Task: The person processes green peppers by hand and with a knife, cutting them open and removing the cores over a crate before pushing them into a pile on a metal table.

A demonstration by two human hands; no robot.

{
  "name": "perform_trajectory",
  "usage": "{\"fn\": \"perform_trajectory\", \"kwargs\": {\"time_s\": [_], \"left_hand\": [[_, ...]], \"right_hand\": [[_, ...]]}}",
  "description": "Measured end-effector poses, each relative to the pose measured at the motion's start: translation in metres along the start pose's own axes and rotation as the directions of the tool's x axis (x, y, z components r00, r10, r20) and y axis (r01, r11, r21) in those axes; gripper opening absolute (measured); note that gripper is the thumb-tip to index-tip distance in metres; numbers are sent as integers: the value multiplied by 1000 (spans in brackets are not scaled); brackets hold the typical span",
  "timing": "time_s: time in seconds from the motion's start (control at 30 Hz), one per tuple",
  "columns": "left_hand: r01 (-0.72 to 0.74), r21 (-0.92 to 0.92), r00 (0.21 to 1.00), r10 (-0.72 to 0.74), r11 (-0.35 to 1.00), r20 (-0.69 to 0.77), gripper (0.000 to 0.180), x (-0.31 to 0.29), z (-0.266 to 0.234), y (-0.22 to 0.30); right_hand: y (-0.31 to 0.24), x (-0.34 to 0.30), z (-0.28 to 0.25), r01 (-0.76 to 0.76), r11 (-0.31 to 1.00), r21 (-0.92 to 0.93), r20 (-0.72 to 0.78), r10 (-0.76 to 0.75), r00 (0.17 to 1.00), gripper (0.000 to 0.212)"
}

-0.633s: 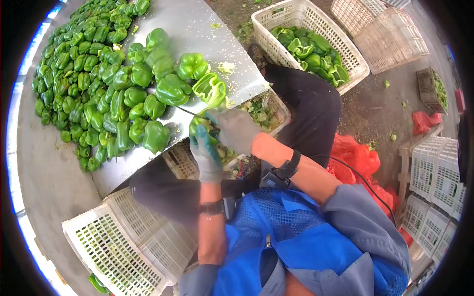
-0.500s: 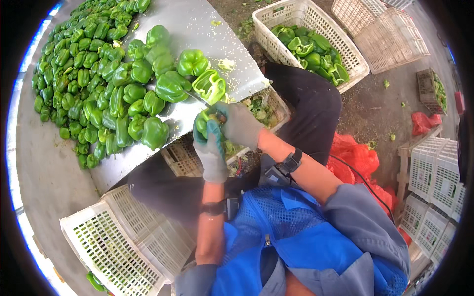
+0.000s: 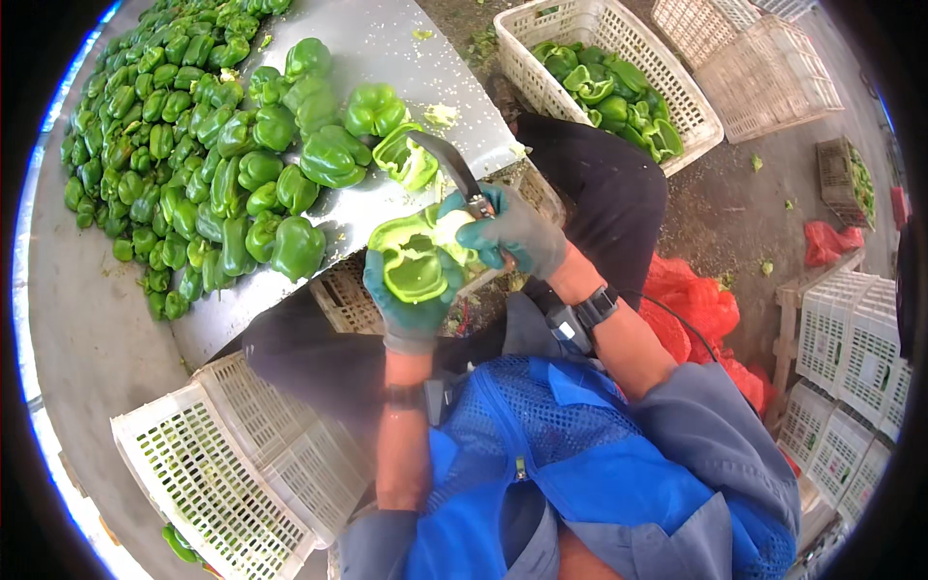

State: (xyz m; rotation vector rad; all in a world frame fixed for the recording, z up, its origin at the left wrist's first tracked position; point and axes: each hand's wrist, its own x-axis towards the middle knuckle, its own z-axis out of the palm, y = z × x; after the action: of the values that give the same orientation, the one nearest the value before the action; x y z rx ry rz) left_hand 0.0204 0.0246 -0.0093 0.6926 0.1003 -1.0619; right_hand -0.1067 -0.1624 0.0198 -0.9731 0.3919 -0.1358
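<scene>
My left hand (image 3: 411, 314) is gloved and cups an opened green bell pepper (image 3: 418, 283) from below, its hollow inside facing up. In my gloved right hand (image 3: 527, 237) is a knife with a dark curved blade (image 3: 450, 155), pointing up and left. Between the hands, at my right fingertips, shows a pale pepper core (image 3: 451, 228); whether it is still attached to the pepper I cannot tell. Just beyond the blade, a cut pepper half (image 3: 411, 166) lies on the metal table (image 3: 387, 48). Whole bell peppers (image 3: 333, 157) sit beside it.
A large heap of green peppers (image 3: 145, 145) covers the table's left side. At the upper right stands a white crate (image 3: 701, 121) holding cut peppers. Below the table edge is another crate (image 3: 348, 300). White crates (image 3: 217, 474) stand lower left, and red bags (image 3: 686, 309) lie at right.
The pepper in my left hand now lies open, its inside showing. My right hand has moved right and turned, lifting the blade clear, and a pale core now shows at its fingertips.
</scene>
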Motion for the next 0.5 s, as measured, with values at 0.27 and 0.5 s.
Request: {"fn": "perform_trajectory", "kwargs": {"time_s": [0.27,0.5], "left_hand": [[61,-82,996,-67,995,-66,77,-3,11,7],[30,162,999,-28,986,-16,79,5,-6,-1]], "right_hand": [[12,-20,-25,61,916,398,-102,-22,995,47],[20,-4,25,151,140,-979,48,-560,827,40]]}}
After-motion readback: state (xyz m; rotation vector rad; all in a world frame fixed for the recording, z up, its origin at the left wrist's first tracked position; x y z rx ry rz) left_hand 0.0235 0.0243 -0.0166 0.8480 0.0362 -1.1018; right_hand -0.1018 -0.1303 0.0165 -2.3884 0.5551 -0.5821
